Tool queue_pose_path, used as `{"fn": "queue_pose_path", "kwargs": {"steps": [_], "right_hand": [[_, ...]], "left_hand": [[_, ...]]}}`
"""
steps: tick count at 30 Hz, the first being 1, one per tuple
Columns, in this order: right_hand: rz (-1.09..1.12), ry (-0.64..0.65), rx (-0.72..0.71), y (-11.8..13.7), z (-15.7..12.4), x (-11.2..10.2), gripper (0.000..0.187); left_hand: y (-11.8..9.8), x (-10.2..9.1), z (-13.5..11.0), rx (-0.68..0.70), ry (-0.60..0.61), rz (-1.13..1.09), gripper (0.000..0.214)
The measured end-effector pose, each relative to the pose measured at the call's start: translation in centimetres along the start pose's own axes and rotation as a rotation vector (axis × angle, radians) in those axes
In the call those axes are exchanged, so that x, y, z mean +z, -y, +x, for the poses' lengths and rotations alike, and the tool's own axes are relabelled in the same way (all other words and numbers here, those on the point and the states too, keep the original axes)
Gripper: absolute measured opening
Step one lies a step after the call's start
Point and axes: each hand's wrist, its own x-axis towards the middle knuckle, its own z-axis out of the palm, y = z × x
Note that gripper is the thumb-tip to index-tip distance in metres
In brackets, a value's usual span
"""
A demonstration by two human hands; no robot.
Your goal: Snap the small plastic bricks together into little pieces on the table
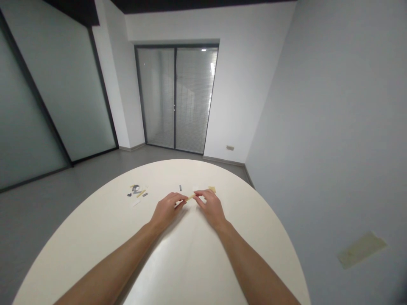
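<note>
My left hand (167,209) and my right hand (211,207) meet near the middle of a white oval tabletop (187,173). Between their fingertips runs a thin pale yellow strip (190,197), possibly wood, its ends partly hidden by my fingers. Just beyond my right fingers lie a white paper slip (195,187) and a small pale yellow piece (212,189). A small dark grey piece (180,187) sits beyond my left hand. Farther left is a loose cluster of small grey, yellow and white bits (136,191).
The tabletop's curved edge (248,182) bounds the work area, with a grey floor (41,212) beyond it. Frosted glass partitions (57,89) stand at the left, a glass double door (176,99) at the back, and a pale wall (327,127) at the right.
</note>
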Motion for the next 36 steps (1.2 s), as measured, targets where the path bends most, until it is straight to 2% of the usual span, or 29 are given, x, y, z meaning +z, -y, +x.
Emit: {"fn": "queue_pose_path", "kwargs": {"steps": [7, 17, 25, 36], "right_hand": [[0.044, 0.036, 0.04, 0.3, -0.1, 0.0, 0.015], [0.055, 0.124, -0.062, 1.0, 0.0, -0.1, 0.024], [0.044, 0.176, -0.098, 1.2, -0.1, -0.1, 0.036], [0.08, 0.243, -0.121, 1.4, -0.3, 0.2, 0.042]], "left_hand": [[0.1, 0.2, -0.1, 0.022, 0.016, -0.025, 0.019], [-0.1, 0.1, -0.3, 0.017, 0.052, 0.012, 0.026], [-0.1, 0.1, -0.3, 0.005, 0.06, -0.009, 0.037], [-0.7, -0.4, -0.3, -0.071, 0.091, 0.002, 0.047]]}}
